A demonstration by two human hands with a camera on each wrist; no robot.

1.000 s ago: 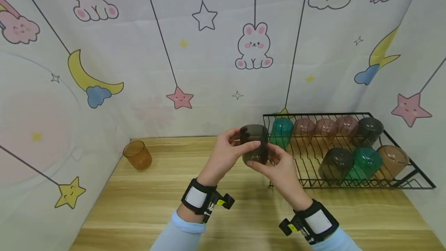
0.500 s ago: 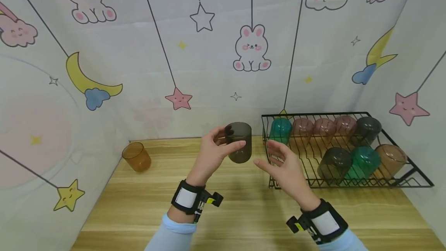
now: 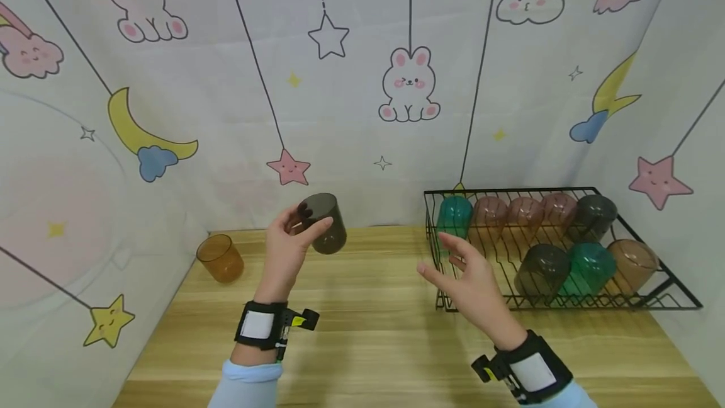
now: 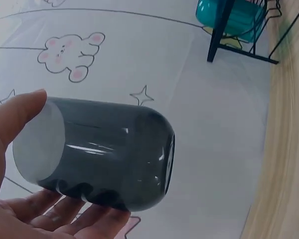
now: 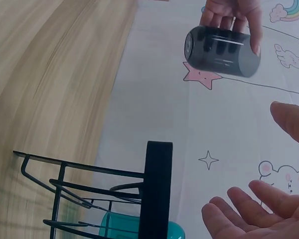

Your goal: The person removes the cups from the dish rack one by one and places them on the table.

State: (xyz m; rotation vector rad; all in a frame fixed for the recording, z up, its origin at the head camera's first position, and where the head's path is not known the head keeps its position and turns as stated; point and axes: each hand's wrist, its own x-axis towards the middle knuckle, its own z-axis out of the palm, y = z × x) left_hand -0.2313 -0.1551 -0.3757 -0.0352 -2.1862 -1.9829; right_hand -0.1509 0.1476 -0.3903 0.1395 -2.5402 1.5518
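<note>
A dark grey see-through glass [image 3: 327, 226] is held in my left hand [image 3: 285, 245], mouth up and slightly tilted, above the table. In the left wrist view the thumb lies at the rim of this glass [image 4: 109, 149] and the fingers curl along its other side. My right hand [image 3: 472, 279] is in the air by the left end of the black wire rack [image 3: 512, 308], fingers loosely spread and holding nothing. The right wrist view shows the fingers [image 5: 239, 214] and thumb apart. An amber glass [image 3: 222, 259] stands on the table at the left.
Upside-down glasses fill parts of the rack: a teal one [image 3: 455, 216], several pinkish ones [image 3: 527, 214], and dark grey, green [image 3: 591, 269] and brown [image 3: 634, 263] ones. A patterned cloth wall [image 3: 351, 118] closes off the back of the wooden table [image 3: 368, 345].
The right hand has let go of the dark grey glass. My left hand has carried it left, toward the amber glass, while the right hand has shifted slightly right.
</note>
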